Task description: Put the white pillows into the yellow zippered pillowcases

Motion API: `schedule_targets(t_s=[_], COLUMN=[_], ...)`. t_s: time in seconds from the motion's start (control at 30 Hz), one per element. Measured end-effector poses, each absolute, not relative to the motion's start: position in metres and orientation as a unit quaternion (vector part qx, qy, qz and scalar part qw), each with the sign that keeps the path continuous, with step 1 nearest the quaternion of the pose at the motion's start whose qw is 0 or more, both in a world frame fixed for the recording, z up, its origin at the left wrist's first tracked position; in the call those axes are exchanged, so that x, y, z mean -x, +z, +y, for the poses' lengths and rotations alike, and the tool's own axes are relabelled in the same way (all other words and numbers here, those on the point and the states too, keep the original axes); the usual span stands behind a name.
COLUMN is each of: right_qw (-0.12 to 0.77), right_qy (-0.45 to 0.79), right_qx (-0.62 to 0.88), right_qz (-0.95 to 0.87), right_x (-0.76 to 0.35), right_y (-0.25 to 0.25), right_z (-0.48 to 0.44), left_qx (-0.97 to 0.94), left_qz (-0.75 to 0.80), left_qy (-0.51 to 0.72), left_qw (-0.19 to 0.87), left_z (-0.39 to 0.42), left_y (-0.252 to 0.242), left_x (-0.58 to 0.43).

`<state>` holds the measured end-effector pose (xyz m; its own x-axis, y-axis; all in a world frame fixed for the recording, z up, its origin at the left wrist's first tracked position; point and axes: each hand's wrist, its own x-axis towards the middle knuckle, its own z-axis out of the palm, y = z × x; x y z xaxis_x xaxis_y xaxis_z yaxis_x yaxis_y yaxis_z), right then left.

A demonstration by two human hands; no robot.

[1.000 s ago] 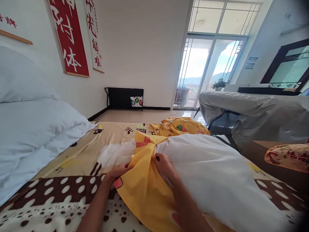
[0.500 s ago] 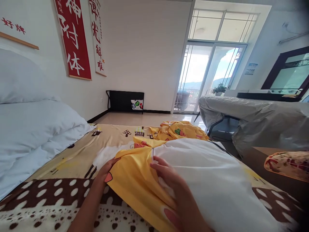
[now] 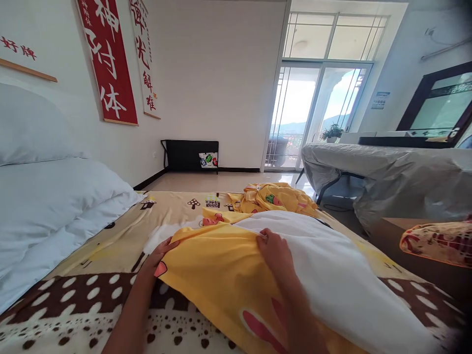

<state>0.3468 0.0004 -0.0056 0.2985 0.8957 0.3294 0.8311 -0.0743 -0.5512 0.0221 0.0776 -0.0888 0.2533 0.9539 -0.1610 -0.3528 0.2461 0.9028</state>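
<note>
A yellow pillowcase [image 3: 217, 265] with pink printed shapes lies partly over a white pillow [image 3: 339, 265] in front of me on the bed. At the pillowcase's left corner, my left hand [image 3: 158, 256] is closed on the cloth. My right hand [image 3: 276, 253] grips the pillowcase's open edge where it meets the white pillow, its fingers bent around the fabric. The right part of the pillow is uncovered. Just beyond it sits a crumpled heap of yellow printed cloth [image 3: 278, 196].
The bed has a patterned brown and cream blanket [image 3: 92, 295]. White bedding [image 3: 73, 196] is piled at the left. On the right stand a plastic-covered table [image 3: 387, 162] and a cardboard box [image 3: 393, 228] with a patterned cloth on it. A glass door [image 3: 317, 113] is behind.
My right hand has moved right, drawing the pillowcase edge further over the white pillow. My left hand keeps hold of the corner, shifted slightly left.
</note>
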Motion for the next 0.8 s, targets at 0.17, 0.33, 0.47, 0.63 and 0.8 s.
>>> schedule_targets(t_s=[0.17, 0.33, 0.47, 0.63, 0.8], right_qw=[0.506, 0.425, 0.451, 0.474, 0.523], right_qy=[-0.102, 0.016, 0.067, 0.118, 0.114], right_qx=[0.502, 0.413, 0.468, 0.468, 0.459], right_qz=[-0.694, -0.806, -0.757, -0.737, -0.709], right_x=[-0.294, -0.241, -0.238, -0.249, -0.249], right_y=[-0.002, -0.012, -0.024, -0.027, -0.031], right_z=[-0.030, -0.048, -0.031, -0.019, -0.019], left_qx=[-0.419, -0.459, -0.445, -0.383, -0.413], left_qz=[0.339, 0.288, 0.244, 0.197, 0.259], left_qy=[0.491, 0.501, 0.507, 0.523, 0.579], left_qw=[0.684, 0.675, 0.697, 0.735, 0.654], left_z=[0.051, 0.021, 0.013, 0.025, 0.026], left_y=[-0.048, -0.017, -0.012, -0.028, -0.037], left_x=[-0.043, -0.066, -0.066, -0.070, -0.095])
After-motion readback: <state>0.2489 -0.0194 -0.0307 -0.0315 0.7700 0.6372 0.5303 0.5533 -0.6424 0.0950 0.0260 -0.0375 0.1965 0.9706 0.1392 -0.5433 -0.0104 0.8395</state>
